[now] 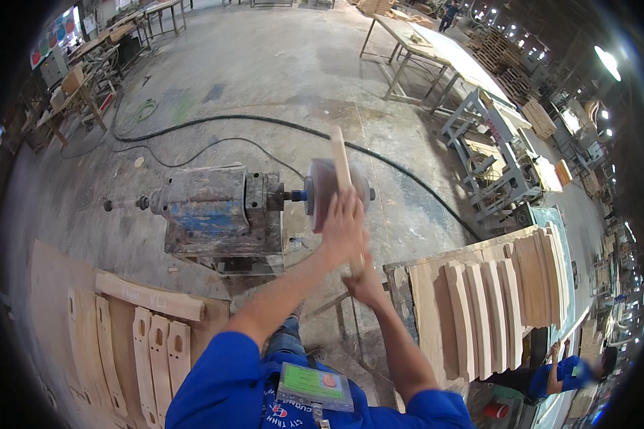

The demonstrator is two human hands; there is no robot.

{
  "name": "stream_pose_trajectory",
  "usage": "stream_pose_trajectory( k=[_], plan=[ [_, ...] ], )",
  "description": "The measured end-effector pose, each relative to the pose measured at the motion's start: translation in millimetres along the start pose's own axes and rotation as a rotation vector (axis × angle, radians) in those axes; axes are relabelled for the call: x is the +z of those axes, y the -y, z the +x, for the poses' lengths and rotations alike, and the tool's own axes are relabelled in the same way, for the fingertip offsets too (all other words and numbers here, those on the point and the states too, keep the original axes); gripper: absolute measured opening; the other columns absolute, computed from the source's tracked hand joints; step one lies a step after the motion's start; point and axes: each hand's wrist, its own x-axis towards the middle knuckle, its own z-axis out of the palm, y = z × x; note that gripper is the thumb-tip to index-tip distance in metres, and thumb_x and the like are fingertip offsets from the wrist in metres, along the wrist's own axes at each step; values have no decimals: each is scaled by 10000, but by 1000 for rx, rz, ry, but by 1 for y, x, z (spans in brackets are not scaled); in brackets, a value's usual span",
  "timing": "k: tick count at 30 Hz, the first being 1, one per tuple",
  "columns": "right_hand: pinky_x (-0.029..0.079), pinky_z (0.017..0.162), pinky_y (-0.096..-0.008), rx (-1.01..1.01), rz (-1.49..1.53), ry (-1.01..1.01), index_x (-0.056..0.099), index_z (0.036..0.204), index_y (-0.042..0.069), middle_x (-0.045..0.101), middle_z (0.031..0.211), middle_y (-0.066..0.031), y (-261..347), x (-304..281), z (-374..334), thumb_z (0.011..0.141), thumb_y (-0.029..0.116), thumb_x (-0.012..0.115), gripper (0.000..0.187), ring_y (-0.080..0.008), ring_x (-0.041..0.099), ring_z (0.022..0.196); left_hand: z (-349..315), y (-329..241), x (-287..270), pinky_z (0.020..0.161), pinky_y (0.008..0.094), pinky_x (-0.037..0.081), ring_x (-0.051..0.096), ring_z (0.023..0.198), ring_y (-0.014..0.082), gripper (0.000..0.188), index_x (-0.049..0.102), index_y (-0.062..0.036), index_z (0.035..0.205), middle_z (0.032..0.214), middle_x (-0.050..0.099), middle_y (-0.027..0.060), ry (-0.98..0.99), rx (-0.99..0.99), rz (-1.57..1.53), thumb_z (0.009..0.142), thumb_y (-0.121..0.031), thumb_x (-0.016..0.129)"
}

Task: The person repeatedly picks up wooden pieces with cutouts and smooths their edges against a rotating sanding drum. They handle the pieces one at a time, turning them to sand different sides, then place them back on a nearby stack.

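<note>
A slim, pale wooden piece (340, 161) is held lengthwise against a blurred sanding drum (323, 187) on the machine's shaft. My left hand (345, 222) lies over the middle of the wood, its fingers pointing up along it and closed on it. Nearer to me, my right hand (365, 280) grips the lower end, its fingers partly hidden. To the left of the drum sits the worn grey and blue motor housing (206, 204), joined to it by the shaft.
On the left, a board (46, 286) bears several wooden parts, some with slots. A bench (426, 286) at right carries several curved wooden pieces (490, 314). A black cable (229, 118) crosses the floor beyond the machine. At lower right, another person (569, 373) in blue stands by the bench.
</note>
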Motion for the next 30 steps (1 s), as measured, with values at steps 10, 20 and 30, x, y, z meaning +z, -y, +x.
stream_pose_trajectory(
  k=[10, 20, 30],
  plan=[
    [500, 895, -631, 178, -646, -55, 183, 1587, -182, 599, 1235, -422, -16, 32, -168, 944, 168, 692, 892, -578, 618, 1018, -156, -75, 17, 1260, 696, 236, 256, 1518, 660, 746, 392, 145, 1557, 1645, 221, 460, -23, 4, -433, 989, -299, 584],
    [592, 904, -391, 202, 1881, 627, 534, 1425, -11, 652, 1248, -193, -18, 10, 28, 882, 185, 724, 608, -248, 706, 999, 40, 4, 12, 1338, 542, 181, 274, 1598, 474, 601, 564, 89, 1474, 1664, 418, 276, 84, 94, -150, 1006, -285, 530],
    [578, 770, -409, 479, 1156, 363, 423, 1545, 40, 645, 1112, -134, -55, 18, -229, 828, 270, 892, 887, -258, 672, 947, -164, -99, -17, 1260, 619, 297, 388, 1532, 444, 691, 476, 95, 1506, 1580, 448, 330, -152, -110, -452, 924, -222, 673]
  ],
)
